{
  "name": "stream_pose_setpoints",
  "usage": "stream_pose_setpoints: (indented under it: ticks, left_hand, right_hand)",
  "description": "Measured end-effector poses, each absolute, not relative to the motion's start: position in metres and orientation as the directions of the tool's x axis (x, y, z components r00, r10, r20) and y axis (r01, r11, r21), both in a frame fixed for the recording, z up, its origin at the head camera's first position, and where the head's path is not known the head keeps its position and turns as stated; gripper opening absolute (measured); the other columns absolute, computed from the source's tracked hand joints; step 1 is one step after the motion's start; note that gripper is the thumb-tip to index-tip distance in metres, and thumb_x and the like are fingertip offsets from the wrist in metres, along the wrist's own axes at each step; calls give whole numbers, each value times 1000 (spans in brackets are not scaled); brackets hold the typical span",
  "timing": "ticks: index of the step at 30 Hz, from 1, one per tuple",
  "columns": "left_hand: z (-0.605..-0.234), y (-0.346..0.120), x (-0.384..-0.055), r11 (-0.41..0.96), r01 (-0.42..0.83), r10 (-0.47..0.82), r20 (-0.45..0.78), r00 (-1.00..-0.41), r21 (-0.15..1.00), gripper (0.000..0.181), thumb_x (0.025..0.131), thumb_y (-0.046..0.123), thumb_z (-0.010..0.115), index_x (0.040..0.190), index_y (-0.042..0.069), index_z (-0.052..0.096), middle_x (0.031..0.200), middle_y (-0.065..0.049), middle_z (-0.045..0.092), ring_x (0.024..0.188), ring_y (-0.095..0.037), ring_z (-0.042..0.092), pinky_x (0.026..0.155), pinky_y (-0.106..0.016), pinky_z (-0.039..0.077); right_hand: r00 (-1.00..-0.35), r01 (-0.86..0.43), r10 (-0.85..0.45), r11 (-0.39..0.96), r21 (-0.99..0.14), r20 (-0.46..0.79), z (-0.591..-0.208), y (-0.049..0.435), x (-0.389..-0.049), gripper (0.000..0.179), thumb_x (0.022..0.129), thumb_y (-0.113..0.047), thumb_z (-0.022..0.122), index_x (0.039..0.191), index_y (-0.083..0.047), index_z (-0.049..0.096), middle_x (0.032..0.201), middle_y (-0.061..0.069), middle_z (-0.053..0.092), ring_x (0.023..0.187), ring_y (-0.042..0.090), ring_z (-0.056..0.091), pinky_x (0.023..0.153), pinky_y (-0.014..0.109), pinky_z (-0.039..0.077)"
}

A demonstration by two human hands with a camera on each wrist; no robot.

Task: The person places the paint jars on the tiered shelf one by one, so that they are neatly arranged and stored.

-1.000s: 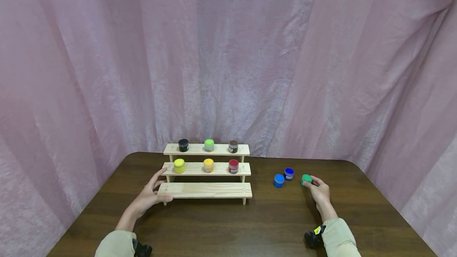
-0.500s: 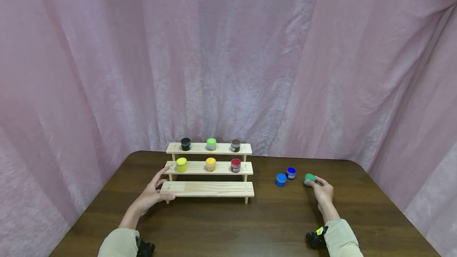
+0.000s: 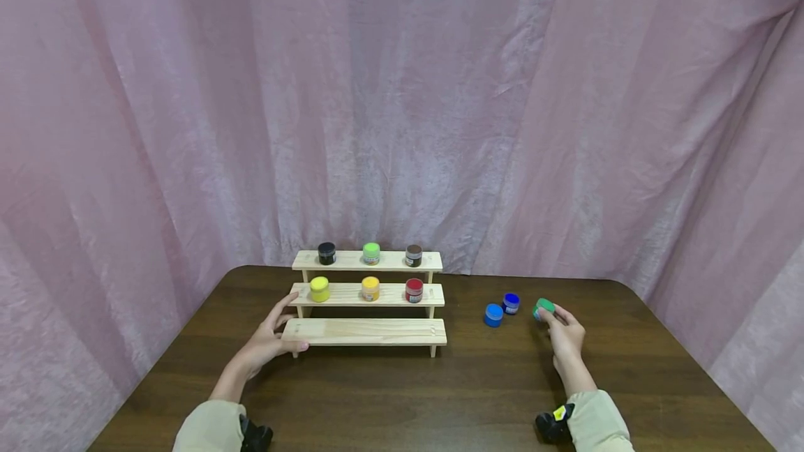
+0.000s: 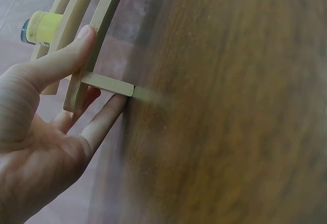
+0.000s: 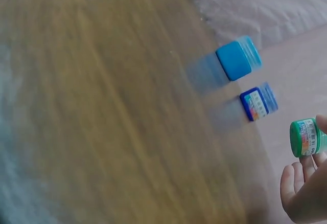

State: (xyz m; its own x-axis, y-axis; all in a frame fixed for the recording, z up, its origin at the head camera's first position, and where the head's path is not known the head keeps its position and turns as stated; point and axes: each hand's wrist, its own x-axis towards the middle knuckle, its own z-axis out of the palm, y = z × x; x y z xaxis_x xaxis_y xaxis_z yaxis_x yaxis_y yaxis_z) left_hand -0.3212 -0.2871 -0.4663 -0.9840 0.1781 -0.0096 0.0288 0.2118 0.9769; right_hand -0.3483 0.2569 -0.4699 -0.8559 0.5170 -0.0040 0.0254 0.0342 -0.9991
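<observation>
A three-step wooden display stand (image 3: pixel 364 331) stands on the table, and my left hand (image 3: pixel 260 346) holds its left end. In the left wrist view the thumb presses the lowest board (image 4: pixel 104 19) while fingers reach round behind it, near the leg (image 4: pixel 109 83). At the right, my right hand (image 3: pixel 567 337) pinches a green paint jar (image 5: pixel 305 137) between thumb and fingers, just off the tabletop. Left of it stand a light blue paint jar (image 3: pixel 493 315) and a dark blue paint jar (image 3: pixel 511 303), close together.
On the top step are black (image 3: pixel 326 253), light green (image 3: pixel 371 253) and brown (image 3: pixel 413 255) jars. The middle step bears yellow (image 3: pixel 319 289), orange-yellow (image 3: pixel 370 289) and red (image 3: pixel 414 290) jars. A pink curtain (image 3: pixel 402 124) hangs behind the brown table (image 3: pixel 389 403).
My right hand has lifted the green paint jar slightly from the table. The left hand keeps its hold on the stand. The whole head view has shifted a little.
</observation>
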Motion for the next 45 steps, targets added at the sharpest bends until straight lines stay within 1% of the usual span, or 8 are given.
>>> stream_pose_setpoints:
  ticks: [3,7,15,23,28,32,38,45]
  left_hand:
    - [-466,-287,-321,207,23,178,-15,-984,978,108,76,2,80,156,24,12,145,-32,32,98,-26,63,76,-32,53]
    - [-465,-287,-320,218,16,172,-22,-985,976,108,76,2,80,156,24,12,145,-32,31,99,-28,62,77,-33,52]
    - [-465,-288,-322,232,5,165,-35,-986,973,108,76,3,80,156,26,12,147,-32,29,102,-29,61,79,-33,51]
    - [-467,-287,-322,237,5,163,-35,-986,972,107,76,4,80,156,27,13,147,-32,29,103,-30,60,80,-33,50]
    - [-466,-288,-321,231,10,173,-31,-984,973,107,77,4,80,157,27,11,148,-32,27,100,-29,62,77,-33,51]
    - [-465,-288,-322,220,12,180,-28,-983,975,107,78,4,79,157,27,11,148,-32,27,98,-28,62,76,-33,52]
    - [-465,-288,-321,234,5,171,-36,-985,972,108,77,5,80,157,27,11,148,-31,28,103,-29,61,79,-33,51]
    - [-466,-288,-321,226,4,172,-36,-984,974,107,78,4,79,157,28,10,148,-32,27,98,-27,62,77,-33,52]
  right_hand:
    - [-856,21,516,27,-999,-4,-465,252,-347,55,92,-24,66,135,7,49,73,-34,51,71,-16,49,70,13,45]
    - [-858,18,514,22,-1000,-4,-457,242,-343,55,92,-27,66,135,4,49,77,-33,51,74,-14,50,74,14,45]
    - [-883,-15,468,35,-999,30,-443,220,-340,52,92,-24,67,134,3,51,78,-31,53,76,-13,52,70,8,43]
    - [-921,-41,385,67,-997,64,-427,199,-335,51,93,-27,67,135,-2,52,89,-26,55,84,-10,53,75,9,45]
    - [-934,-63,349,48,-997,76,-422,181,-334,50,92,-25,68,134,-3,53,93,-22,58,86,-10,55,77,12,47]
    - [-940,-75,330,53,-996,89,-418,164,-334,48,91,-25,69,133,-4,55,98,-17,59,88,-10,55,80,13,46]
    - [-960,-126,246,50,-991,135,-410,136,-335,46,91,-21,69,132,-3,56,110,-4,62,91,-5,56,83,14,47]
    - [-960,-228,159,44,-973,232,-403,105,-334,41,88,-16,71,125,0,60,108,2,66,90,1,59,80,15,49]
